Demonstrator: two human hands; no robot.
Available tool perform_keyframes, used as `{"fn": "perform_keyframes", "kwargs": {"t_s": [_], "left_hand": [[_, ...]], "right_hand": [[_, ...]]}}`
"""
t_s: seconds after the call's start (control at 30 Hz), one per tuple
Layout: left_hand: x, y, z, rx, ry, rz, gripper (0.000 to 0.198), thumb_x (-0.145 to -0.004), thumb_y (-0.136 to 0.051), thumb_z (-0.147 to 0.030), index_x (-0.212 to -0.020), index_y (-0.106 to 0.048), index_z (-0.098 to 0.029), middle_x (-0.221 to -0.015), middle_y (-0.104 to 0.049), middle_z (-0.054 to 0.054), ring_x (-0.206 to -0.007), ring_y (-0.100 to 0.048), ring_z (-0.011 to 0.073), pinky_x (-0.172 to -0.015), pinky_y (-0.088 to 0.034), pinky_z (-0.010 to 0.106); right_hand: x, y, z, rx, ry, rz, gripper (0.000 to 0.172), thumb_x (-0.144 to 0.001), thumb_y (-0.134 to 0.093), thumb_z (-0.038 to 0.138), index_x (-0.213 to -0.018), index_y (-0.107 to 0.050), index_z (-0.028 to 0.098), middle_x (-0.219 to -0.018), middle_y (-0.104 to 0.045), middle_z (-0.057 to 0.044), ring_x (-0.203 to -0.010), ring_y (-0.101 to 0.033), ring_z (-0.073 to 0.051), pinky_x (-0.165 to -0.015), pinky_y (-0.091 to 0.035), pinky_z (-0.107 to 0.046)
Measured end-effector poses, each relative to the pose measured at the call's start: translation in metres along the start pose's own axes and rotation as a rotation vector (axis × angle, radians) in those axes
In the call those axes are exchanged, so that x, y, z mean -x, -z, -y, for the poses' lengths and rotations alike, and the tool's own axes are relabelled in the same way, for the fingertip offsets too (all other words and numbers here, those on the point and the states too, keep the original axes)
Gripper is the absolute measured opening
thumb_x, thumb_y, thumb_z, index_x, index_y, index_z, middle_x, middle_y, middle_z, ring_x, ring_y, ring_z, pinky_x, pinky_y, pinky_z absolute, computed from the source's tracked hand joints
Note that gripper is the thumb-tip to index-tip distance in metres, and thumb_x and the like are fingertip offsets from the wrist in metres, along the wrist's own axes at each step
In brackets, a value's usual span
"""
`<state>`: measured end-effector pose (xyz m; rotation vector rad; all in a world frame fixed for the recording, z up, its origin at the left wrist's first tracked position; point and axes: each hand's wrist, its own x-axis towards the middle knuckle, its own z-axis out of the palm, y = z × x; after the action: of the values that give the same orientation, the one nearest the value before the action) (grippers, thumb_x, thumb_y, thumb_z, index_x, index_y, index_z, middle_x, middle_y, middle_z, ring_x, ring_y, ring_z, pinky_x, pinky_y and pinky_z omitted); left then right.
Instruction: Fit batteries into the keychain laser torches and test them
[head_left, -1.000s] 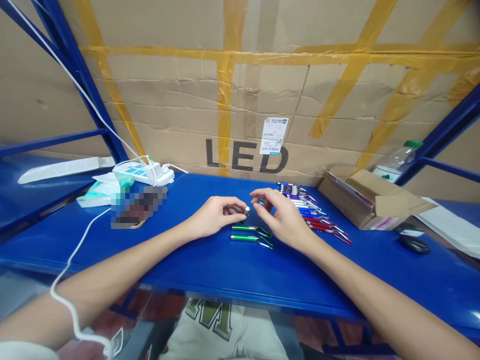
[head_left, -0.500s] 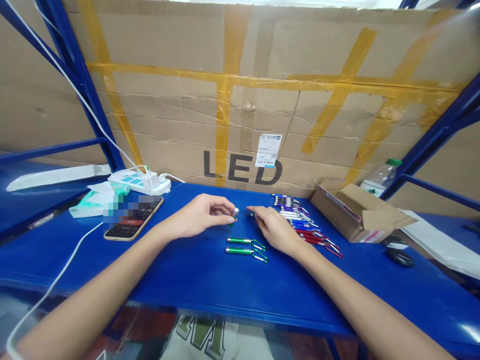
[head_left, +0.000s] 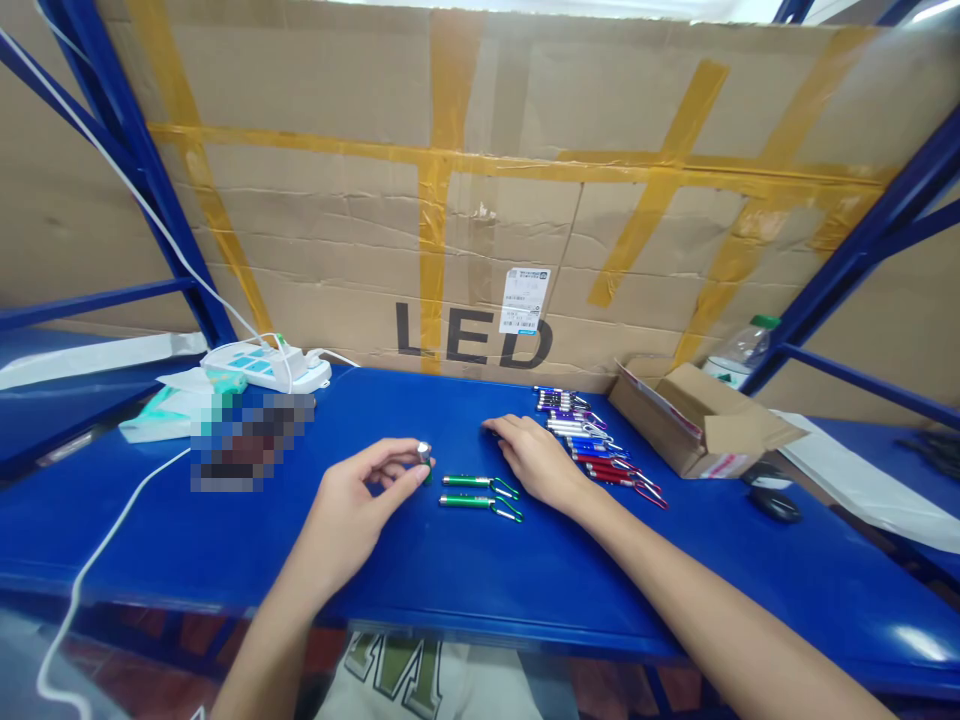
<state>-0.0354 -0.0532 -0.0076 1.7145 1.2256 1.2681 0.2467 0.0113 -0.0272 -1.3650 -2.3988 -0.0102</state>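
My left hand (head_left: 367,500) is closed, pinching a green keychain flashlight (head_left: 425,462) with its silver end up; the fingers hide most of it. To its right, two green flashlights with carabiner clips (head_left: 466,501) lie side by side on the blue tabletop (head_left: 420,580). My right hand (head_left: 540,455) hovers low above or rests on the table beyond their clips, fingers bent together. A small dark bit shows under its fingertips, too hidden to name. Beyond that hand lies a row of like flashlights (head_left: 585,447) in red, blue, silver, purple and black.
An open cardboard box (head_left: 667,425) stands at the right, with a clear bottle (head_left: 742,350) behind it and a black mouse-like object (head_left: 775,504) beside it. At the left are a white power strip (head_left: 262,365), a blurred-out phone and a white cable. A large carton (head_left: 337,230) backs the table.
My left hand has drawn back toward me and to the left, still pinching the green flashlight. My right hand has stayed almost in place. The view has shifted slightly.
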Motion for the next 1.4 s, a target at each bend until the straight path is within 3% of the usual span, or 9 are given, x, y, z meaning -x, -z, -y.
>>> {"fn": "perform_keyframes", "kwargs": {"t_s": [0.13,0.3,0.5,0.83,1.07,1.4], "left_hand": [[0.02,-0.013,0.009,-0.034,0.038,-0.049,0.039,-0.088,-0.08,-0.054,-0.113,-0.082,-0.024,-0.094,-0.081,0.005,-0.082,-0.072,0.022,-0.077,-0.06,0.034],[0.032,-0.018,0.008,0.015,0.047,-0.072,0.038,-0.09,-0.078,-0.053,-0.115,-0.081,-0.024,-0.1,-0.081,0.005,-0.084,-0.072,0.0216,-0.077,-0.061,0.032],[0.03,-0.01,0.005,0.13,0.073,0.159,0.035,-0.093,-0.078,-0.049,-0.115,-0.079,-0.023,-0.103,-0.081,0.006,-0.092,-0.073,0.0223,-0.087,-0.061,0.034],[0.034,-0.003,0.007,0.208,0.121,0.061,0.045,-0.09,-0.082,-0.052,-0.119,-0.076,-0.019,-0.111,-0.08,0.01,-0.099,-0.074,0.0239,-0.093,-0.061,0.037],[0.028,-0.002,0.004,0.287,0.163,0.157,0.045,-0.088,-0.085,-0.051,-0.118,-0.076,-0.018,-0.105,-0.08,0.008,-0.09,-0.075,0.0218,-0.088,-0.063,0.036],[0.02,-0.003,-0.01,0.279,0.148,0.133,0.048,-0.084,-0.087,-0.052,-0.116,-0.076,-0.018,-0.103,-0.08,0.009,-0.086,-0.074,0.0219,-0.083,-0.063,0.036]], "right_hand": [[0.0,0.001,-0.001,-0.001,-0.012,-0.001,0.041,-0.107,-0.044,0.006,-0.141,-0.065,0.018,-0.13,-0.073,-0.012,-0.113,-0.067,-0.028,-0.102,-0.053,-0.042],[0.0,0.0,-0.004,-0.02,0.003,-0.016,0.038,-0.106,-0.047,0.006,-0.136,-0.066,0.02,-0.125,-0.073,-0.011,-0.113,-0.067,-0.026,-0.102,-0.053,-0.04],[0.001,-0.001,-0.002,-0.003,-0.008,-0.025,0.034,-0.108,-0.047,0.009,-0.131,-0.068,0.021,-0.122,-0.073,-0.01,-0.109,-0.067,-0.025,-0.096,-0.053,-0.037],[0.001,0.003,-0.005,-0.057,0.003,-0.013,0.032,-0.104,-0.052,0.004,-0.126,-0.07,0.019,-0.12,-0.073,-0.01,-0.113,-0.068,-0.025,-0.1,-0.052,-0.036],[0.001,0.0,-0.007,-0.063,0.005,-0.017,0.031,-0.104,-0.053,0.005,-0.125,-0.07,0.019,-0.118,-0.073,-0.009,-0.11,-0.069,-0.025,-0.099,-0.053,-0.035],[0.001,0.0,-0.007,-0.061,0.005,-0.021,0.03,-0.105,-0.052,0.006,-0.124,-0.07,0.02,-0.118,-0.071,-0.009,-0.109,-0.071,-0.023,-0.098,-0.054,-0.033]]}}
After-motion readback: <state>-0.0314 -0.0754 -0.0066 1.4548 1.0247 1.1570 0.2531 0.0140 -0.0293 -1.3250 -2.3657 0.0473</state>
